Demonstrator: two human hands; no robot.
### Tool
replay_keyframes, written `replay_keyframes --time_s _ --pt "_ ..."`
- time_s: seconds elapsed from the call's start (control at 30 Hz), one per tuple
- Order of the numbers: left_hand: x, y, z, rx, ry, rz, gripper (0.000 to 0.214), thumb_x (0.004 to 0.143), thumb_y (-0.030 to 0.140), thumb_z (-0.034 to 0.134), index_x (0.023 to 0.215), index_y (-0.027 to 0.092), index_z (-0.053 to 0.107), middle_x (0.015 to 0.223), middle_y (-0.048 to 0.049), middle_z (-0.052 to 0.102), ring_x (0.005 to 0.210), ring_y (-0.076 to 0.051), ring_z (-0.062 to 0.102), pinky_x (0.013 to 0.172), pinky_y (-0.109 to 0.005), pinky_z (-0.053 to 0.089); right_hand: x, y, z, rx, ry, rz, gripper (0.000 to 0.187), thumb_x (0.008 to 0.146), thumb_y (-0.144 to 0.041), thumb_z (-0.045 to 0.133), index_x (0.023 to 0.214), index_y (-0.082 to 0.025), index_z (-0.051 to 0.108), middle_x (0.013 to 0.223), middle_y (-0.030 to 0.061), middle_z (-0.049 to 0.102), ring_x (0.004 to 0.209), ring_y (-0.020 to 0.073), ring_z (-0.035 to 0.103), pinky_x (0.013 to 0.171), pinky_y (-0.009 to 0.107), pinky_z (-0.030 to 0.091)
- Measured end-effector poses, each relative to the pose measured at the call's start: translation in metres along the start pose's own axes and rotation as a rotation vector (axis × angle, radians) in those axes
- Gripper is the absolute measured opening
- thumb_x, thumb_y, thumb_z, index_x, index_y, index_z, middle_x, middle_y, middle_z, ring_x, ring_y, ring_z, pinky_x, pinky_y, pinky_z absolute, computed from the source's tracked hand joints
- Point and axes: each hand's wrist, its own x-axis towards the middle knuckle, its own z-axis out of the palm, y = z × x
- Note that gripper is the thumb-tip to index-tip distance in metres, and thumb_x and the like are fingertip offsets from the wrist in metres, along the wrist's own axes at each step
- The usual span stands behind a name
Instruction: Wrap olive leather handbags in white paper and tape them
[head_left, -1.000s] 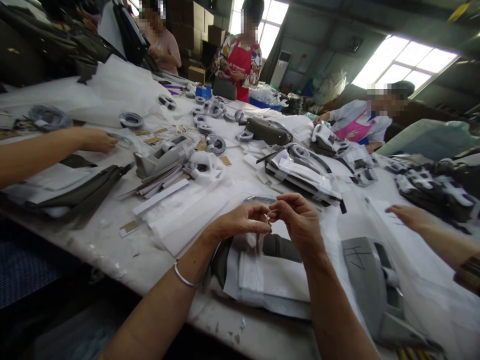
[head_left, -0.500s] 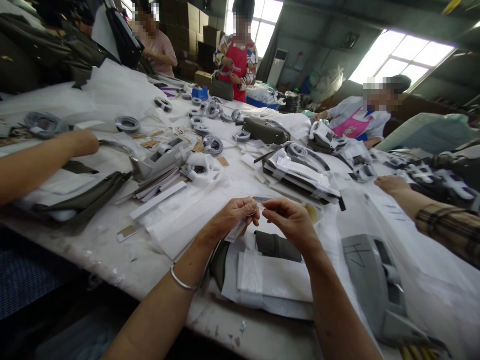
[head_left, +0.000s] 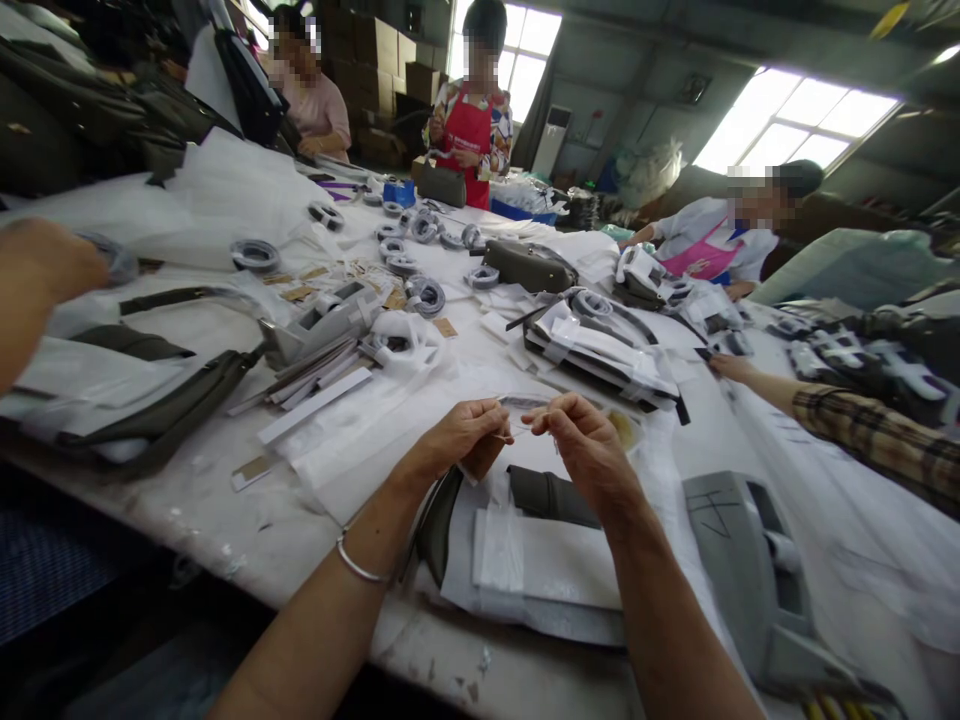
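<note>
Pinching from both sides in the head view, the left hand (head_left: 459,442) and the right hand (head_left: 591,452) are each closed, thumb and forefinger, on an end of a thin clear strip (head_left: 525,404), which spans the small gap between their fingertips, raised off the table (head_left: 225,520). A metal bangle (head_left: 357,566) circles the left wrist. Directly beneath both hands lies an olive bag (head_left: 551,494), partly covered in white wrapping paper (head_left: 559,565). Just beyond the right forearm, on its outer side, sits a grey dispenser (head_left: 739,570). Farther out on that side, a co-worker's plaid sleeve (head_left: 877,440) rests on the table, well apart from the right hand.
</note>
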Motion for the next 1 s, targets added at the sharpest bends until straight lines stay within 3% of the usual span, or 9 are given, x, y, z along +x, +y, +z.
replay_keyframes --time_s 0.13,0.27,0.43,0.53,0.63,0.73,0.83,0.9,1.0 --pt "-0.003 0.000 0.004 0.001 -0.120 0.022 0.048 0.078 0.062 0.067 0.088 0.016 0.060 0.084 -0.0061 0.068 0.067 -0.012 0.058 0.059 -0.022 0.041 0.002 0.002 0.007 -0.103 0.125 -0.012 0.022 0.085 -0.042 0.071 0.082 -0.022 0.061 0.065 -0.0036 0.061 0.060 0.0128 0.055 0.063 0.028 0.046" --pt "-0.007 -0.002 0.007 -0.032 -0.251 -0.064 0.042 0.079 0.054 0.071 0.094 0.018 0.057 0.067 0.0018 0.061 0.043 -0.005 0.042 0.044 -0.018 0.028 0.004 -0.002 0.011 -0.080 0.100 0.057 0.028 0.082 -0.044 0.073 0.095 -0.022 0.062 0.058 -0.0057 0.056 0.053 0.0120 0.051 0.053 0.026 0.041" --pt "-0.006 0.001 0.004 -0.123 -0.175 0.031 0.034 0.081 0.047 0.071 0.080 0.016 0.059 0.057 0.0048 0.052 0.050 -0.007 0.047 0.057 -0.021 0.042 0.003 -0.001 0.002 0.013 0.049 0.167 0.032 0.081 -0.046 0.073 0.101 -0.022 0.063 0.057 -0.0071 0.052 0.052 0.0103 0.045 0.052 0.024 0.037" --pt "-0.006 0.007 0.000 -0.188 -0.102 0.101 0.031 0.081 0.043 0.072 0.081 0.015 0.061 0.067 -0.0002 0.061 0.058 -0.008 0.052 0.063 -0.021 0.043 0.001 -0.001 -0.002 -0.079 -0.091 0.271 0.029 0.079 -0.045 0.076 0.090 -0.020 0.066 0.060 -0.0052 0.054 0.054 0.0103 0.045 0.053 0.024 0.036" --pt "-0.008 0.010 -0.003 -0.236 -0.057 0.116 0.030 0.079 0.041 0.075 0.079 0.015 0.062 0.058 0.0027 0.055 0.059 -0.009 0.054 0.063 -0.020 0.041 0.000 -0.002 -0.001 -0.163 -0.191 0.272 0.030 0.077 -0.046 0.077 0.070 -0.019 0.065 0.063 -0.0022 0.055 0.058 0.0118 0.046 0.057 0.026 0.038" --pt "-0.010 0.010 -0.003 -0.228 -0.084 0.081 0.032 0.078 0.044 0.076 0.078 0.015 0.062 0.055 0.0039 0.051 0.058 -0.010 0.055 0.065 -0.022 0.043 -0.001 -0.007 0.004 -0.113 -0.129 0.086 0.033 0.075 -0.047 0.078 0.062 -0.021 0.063 0.084 0.0033 0.064 0.081 0.0190 0.057 0.076 0.033 0.046" --pt "-0.010 0.011 -0.004 -0.174 -0.145 0.074 0.035 0.079 0.048 0.072 0.079 0.015 0.062 0.072 -0.0026 0.063 0.069 -0.013 0.060 0.072 -0.025 0.047 -0.003 -0.018 0.006 0.022 -0.050 -0.018 0.042 0.074 -0.053 0.075 0.055 -0.022 0.053 0.094 0.0057 0.066 0.098 0.0262 0.060 0.090 0.043 0.047" --pt "-0.008 0.010 -0.009 -0.069 -0.054 0.113 0.034 0.085 0.050 0.063 0.085 0.016 0.063 0.089 -0.0066 0.067 0.082 -0.017 0.063 0.077 -0.028 0.048 -0.004 -0.027 0.004 0.139 0.009 -0.007 0.046 0.075 -0.057 0.071 0.054 -0.024 0.047 0.071 0.0024 0.060 0.073 0.0214 0.060 0.073 0.040 0.052" --pt "0.000 0.004 -0.021 0.391 0.296 0.021 0.024 0.090 0.039 0.052 0.085 0.018 0.063 0.093 -0.0084 0.068 0.092 -0.021 0.064 0.082 -0.031 0.047 -0.002 -0.034 -0.003 0.276 0.074 0.087 0.043 0.074 -0.057 0.073 0.060 -0.024 0.050 0.056 -0.0046 0.047 0.042 0.0097 0.036 0.043 0.026 0.039"
